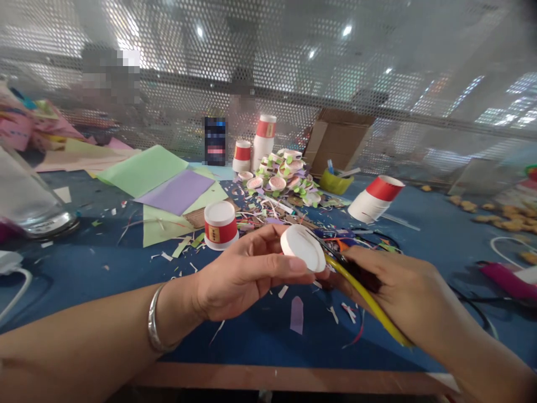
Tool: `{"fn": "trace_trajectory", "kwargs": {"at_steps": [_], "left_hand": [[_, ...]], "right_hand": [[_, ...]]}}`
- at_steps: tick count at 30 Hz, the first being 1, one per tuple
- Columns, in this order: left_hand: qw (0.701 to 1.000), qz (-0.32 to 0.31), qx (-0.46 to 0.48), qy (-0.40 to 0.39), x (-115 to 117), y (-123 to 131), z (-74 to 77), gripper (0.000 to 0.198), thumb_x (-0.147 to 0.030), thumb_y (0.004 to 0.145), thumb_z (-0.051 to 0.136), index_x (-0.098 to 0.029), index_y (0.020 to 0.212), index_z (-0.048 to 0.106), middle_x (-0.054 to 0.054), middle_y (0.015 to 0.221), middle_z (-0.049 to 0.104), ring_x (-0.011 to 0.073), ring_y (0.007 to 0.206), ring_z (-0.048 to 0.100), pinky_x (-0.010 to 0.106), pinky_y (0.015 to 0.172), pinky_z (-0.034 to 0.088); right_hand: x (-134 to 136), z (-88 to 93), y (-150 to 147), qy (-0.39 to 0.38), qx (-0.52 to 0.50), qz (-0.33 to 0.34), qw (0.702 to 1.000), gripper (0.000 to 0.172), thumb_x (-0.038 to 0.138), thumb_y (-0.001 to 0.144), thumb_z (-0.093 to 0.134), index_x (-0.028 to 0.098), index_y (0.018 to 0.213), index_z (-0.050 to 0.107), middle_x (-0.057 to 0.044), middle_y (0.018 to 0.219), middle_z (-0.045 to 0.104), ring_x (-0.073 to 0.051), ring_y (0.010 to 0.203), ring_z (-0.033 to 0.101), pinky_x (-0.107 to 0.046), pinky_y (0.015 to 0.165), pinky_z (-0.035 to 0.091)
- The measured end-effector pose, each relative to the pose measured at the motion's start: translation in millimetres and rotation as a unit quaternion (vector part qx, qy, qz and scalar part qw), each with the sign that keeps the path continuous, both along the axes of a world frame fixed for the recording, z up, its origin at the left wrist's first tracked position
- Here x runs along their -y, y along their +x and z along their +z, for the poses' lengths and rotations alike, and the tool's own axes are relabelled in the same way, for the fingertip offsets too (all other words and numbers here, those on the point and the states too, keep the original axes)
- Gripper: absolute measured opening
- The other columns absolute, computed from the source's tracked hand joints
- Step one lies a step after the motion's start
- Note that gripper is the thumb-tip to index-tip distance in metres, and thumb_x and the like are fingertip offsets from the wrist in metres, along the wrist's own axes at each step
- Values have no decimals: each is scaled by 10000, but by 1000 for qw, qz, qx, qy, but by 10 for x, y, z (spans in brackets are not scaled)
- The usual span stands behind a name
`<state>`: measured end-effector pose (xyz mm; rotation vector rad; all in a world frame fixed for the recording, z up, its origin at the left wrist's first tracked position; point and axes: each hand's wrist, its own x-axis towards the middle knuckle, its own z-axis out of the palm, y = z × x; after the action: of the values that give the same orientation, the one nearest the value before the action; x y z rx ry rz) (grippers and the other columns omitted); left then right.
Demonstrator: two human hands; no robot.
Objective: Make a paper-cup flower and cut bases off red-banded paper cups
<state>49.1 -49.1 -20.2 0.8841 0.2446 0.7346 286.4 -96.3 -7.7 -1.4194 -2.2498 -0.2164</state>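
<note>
My left hand (243, 271), with a silver bangle at the wrist, pinches a shallow white paper cup bottom (309, 249), tilted with its round base toward me. My right hand (413, 291) grips scissors (363, 288) with yellow-edged handles. Their dark blades lie against the far right rim of the cup bottom; how far apart they are I cannot make out. Just behind my left hand, a red and white paper cup (221, 226) stands upside down on the blue table (251, 341). A small purple paper piece (297, 315) lies below the hands.
Paper scraps surround a pile of cut cup bottoms (277, 183) with green bits. Behind it rise stacked cups (263, 148); a tilted cup stack (375, 200) lies right. Also there are a yellow-green container (335, 182), a phone (215, 141), coloured sheets (142, 170) and a glass (31, 196).
</note>
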Motion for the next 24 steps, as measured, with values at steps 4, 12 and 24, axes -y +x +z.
{"fn": "trace_trajectory", "kwargs": {"at_steps": [4,12,24], "left_hand": [[1000,-1,-5,-12,-51,-1,-39,247,-154,796,793,-143,1029,710,95,1021,753,205,1011,728,275,906,572],[999,-21,13,-20,-142,-9,-85,295,-152,777,792,-122,1058,706,111,1021,765,174,976,752,210,858,579],[999,-5,-12,-30,-174,-24,5,322,-174,758,805,-115,1066,733,106,1078,770,194,975,763,227,879,600]], "right_hand": [[-75,17,-25,-17,7,26,1000,384,521,994,572,218,760,607,24,588,577,-135,491,527,-258,489,383],[-231,-61,20,-22,3,37,999,432,559,1016,497,216,791,634,-4,637,641,-155,527,556,-279,517,378],[-316,84,-7,25,35,70,997,552,542,1066,400,214,647,546,29,504,531,-116,434,494,-253,455,326]]}}
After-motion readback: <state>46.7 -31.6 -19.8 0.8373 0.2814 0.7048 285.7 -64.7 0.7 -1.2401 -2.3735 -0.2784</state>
